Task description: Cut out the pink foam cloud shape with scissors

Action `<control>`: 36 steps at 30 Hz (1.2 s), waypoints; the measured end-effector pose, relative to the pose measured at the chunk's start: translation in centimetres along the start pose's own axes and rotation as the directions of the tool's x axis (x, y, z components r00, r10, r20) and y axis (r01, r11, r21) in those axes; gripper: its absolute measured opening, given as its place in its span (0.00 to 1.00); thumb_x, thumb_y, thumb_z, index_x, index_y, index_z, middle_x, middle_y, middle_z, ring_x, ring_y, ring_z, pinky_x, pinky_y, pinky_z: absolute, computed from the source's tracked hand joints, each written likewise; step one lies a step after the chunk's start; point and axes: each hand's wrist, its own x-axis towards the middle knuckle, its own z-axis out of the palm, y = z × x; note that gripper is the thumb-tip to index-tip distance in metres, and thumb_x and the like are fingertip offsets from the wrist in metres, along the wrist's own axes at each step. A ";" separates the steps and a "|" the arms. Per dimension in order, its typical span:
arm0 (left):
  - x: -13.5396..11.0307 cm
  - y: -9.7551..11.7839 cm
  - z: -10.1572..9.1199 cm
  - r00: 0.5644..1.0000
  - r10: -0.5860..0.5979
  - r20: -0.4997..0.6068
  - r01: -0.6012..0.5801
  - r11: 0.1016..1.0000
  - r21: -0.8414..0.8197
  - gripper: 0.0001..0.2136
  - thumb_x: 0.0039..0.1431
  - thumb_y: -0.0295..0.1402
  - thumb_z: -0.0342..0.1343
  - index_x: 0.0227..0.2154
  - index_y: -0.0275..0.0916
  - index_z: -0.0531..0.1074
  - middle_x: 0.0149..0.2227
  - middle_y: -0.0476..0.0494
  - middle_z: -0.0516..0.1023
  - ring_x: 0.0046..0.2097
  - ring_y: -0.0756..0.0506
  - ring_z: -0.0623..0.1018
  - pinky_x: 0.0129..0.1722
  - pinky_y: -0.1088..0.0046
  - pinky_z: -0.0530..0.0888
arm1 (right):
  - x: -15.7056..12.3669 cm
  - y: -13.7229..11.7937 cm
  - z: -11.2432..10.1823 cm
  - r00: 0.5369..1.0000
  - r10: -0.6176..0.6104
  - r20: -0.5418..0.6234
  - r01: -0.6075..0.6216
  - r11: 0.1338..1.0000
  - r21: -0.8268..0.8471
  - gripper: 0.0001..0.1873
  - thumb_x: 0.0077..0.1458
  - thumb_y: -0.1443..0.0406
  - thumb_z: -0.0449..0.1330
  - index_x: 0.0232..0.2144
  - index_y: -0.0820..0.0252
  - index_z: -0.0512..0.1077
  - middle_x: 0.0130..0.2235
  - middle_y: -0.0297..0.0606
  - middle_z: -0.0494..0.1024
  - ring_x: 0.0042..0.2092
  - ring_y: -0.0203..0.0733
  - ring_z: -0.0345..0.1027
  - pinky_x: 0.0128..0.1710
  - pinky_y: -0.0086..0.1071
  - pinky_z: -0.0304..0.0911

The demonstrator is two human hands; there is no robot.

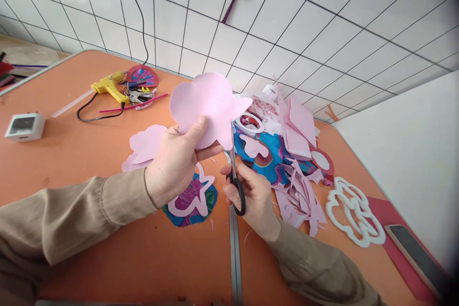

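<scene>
A pink cut-out with a wavy, petal-like edge [206, 100] is held up by my left hand [179, 153], thumb on its face and fingers behind. My right hand [251, 191] grips black-handled scissors [238, 193], fingers in the loops. The blades point up and lie along the right lower edge of the pink piece. Below my left hand, a thin pink outline strip [204, 191] rests on a round of blue and purple patterned fabric [211, 201]. More pink cut-outs [147, 146] lie left of my left wrist.
A yellow glue gun [111, 87], keys [138, 97] and a white charger [25, 125] stand on the orange table [107, 258]. At right are pink scraps [301, 196], blue fabric [274, 153], white cloud-shaped outlines [353, 215] and a phone [412, 253]. The tiled wall [201, 19] rises behind.
</scene>
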 end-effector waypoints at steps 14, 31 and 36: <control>0.1 0.0 -0.1 1.000 -0.007 -0.011 0.007 0.999 -0.053 0.06 0.57 0.32 0.64 0.31 0.33 0.76 0.30 0.47 0.77 0.31 0.51 0.78 0.34 0.74 0.81 | -0.1 0.5 -0.1 0.999 -0.031 0.007 0.031 0.998 -0.050 0.19 0.58 0.49 0.60 0.35 0.59 0.71 0.21 0.29 0.65 0.21 0.34 0.59 0.20 0.29 0.56; -0.2 -0.4 -0.4 0.999 0.012 0.034 -0.014 0.999 0.039 0.11 0.54 0.37 0.66 0.32 0.33 0.78 0.33 0.45 0.80 0.32 0.51 0.78 0.35 0.73 0.81 | -0.2 1.0 -0.4 0.997 -0.066 0.041 0.061 0.991 0.116 0.23 0.56 0.46 0.62 0.38 0.59 0.69 0.24 0.32 0.69 0.24 0.36 0.64 0.21 0.30 0.56; -0.2 -0.5 -0.4 0.999 -0.040 0.029 0.039 0.999 0.030 0.08 0.57 0.35 0.64 0.34 0.33 0.78 0.34 0.44 0.80 0.32 0.51 0.78 0.33 0.74 0.81 | 0.1 1.1 -0.3 0.997 -0.076 0.033 0.071 0.988 0.135 0.22 0.56 0.46 0.62 0.37 0.58 0.69 0.24 0.32 0.69 0.24 0.36 0.63 0.22 0.31 0.57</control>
